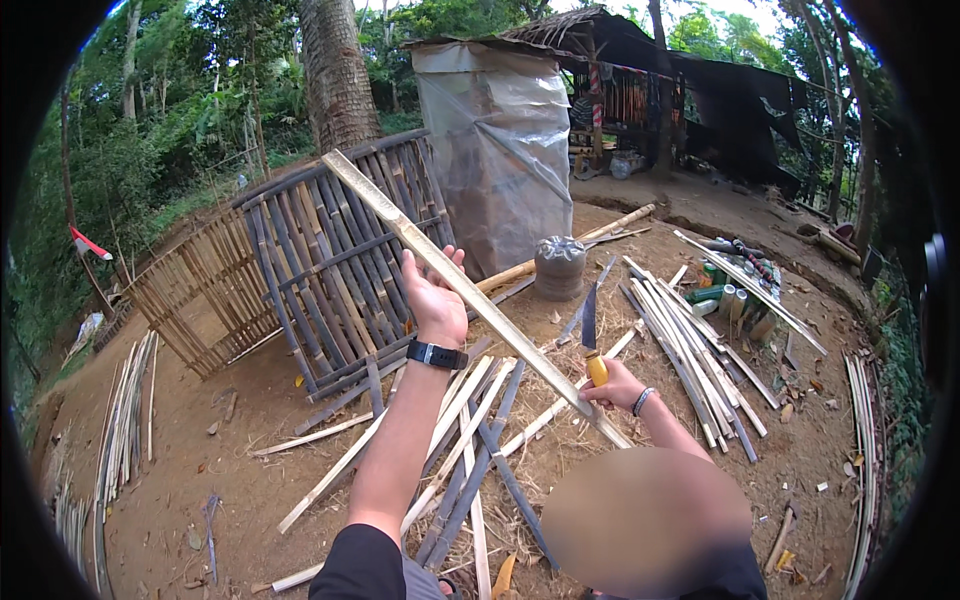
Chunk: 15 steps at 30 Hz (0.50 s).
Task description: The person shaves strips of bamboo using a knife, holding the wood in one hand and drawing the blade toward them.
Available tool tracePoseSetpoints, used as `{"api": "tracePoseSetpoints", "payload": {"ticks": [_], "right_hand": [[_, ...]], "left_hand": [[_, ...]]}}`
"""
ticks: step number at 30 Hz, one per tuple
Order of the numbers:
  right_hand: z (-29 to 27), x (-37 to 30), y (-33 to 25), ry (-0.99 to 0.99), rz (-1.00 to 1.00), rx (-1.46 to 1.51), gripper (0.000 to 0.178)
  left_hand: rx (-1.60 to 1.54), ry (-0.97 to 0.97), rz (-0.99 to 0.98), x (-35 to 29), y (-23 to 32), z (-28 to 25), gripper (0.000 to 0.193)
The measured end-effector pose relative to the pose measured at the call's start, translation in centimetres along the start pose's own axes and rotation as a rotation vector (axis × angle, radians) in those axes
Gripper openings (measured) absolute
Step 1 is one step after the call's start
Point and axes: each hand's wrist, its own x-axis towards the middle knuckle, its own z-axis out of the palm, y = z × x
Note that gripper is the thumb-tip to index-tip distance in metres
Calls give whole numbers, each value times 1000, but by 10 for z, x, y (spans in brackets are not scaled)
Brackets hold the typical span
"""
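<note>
A long pale split-bamboo strip [503, 325] slants across the middle, its upper end far left and its lower end by my right hand. My left hand [438, 312] supports it partway up, palm turned up and fingers loosely around it. My right hand [617, 388] is closed around the yellow handle of a knife [589, 318], whose dark blade points up. The fingers of that hand also press on the strip near its lower end. Below my hands, more split bamboo strips [462, 430] lie crossed on the ground among shavings.
A dark bamboo slat panel [345, 235] leans at the left beside a lower bamboo fence [205, 285]. A large plastic bottle [559, 268] stands ahead. Bamboo strips [690, 345] and bottles [708, 294] lie to the right. Farther back are a plastic-covered structure [500, 150] and a tree trunk [340, 75].
</note>
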Motion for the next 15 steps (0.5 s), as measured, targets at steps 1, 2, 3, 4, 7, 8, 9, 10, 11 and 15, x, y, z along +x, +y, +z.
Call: {"api": "tracePoseSetpoints", "payload": {"ticks": [1, 2, 3, 4, 7, 8, 9, 10, 11, 15], "right_hand": [[-3, -1, 3, 8, 10, -13, 43], [-8, 3, 14, 5, -12, -4, 42], [-11, 2, 17, 9, 0, -16, 42], [-13, 1, 20, 14, 12, -28, 43], [-15, -3, 23, 38, 10, -49, 44], [-18, -2, 28, 36, 12, -42, 44], [-21, -1, 31, 37, 15, -37, 44], [-22, -1, 34, 43, 10, -25, 44], [-24, -2, 37, 46, 18, -22, 44], [-25, -4, 37, 37, 22, -34, 43]], "left_hand": [[-14, 4, -3, 1, 0, 0, 50], [-29, 8, -7, 1, 0, -1, 48], [-38, 12, -8, 0, 2, 0, 46], [-30, 19, 10, -2, 4, 2, 46], [16, 0, 53, -4, 10, 3, 45], [27, -14, 79, -1, 10, 1, 42], [30, -20, 86, -1, 10, 1, 40], [33, -25, 92, 0, 11, 1, 38], [36, -31, 98, 0, 10, 1, 36], [88, -29, 135, -4, 9, 2, 27]]}}
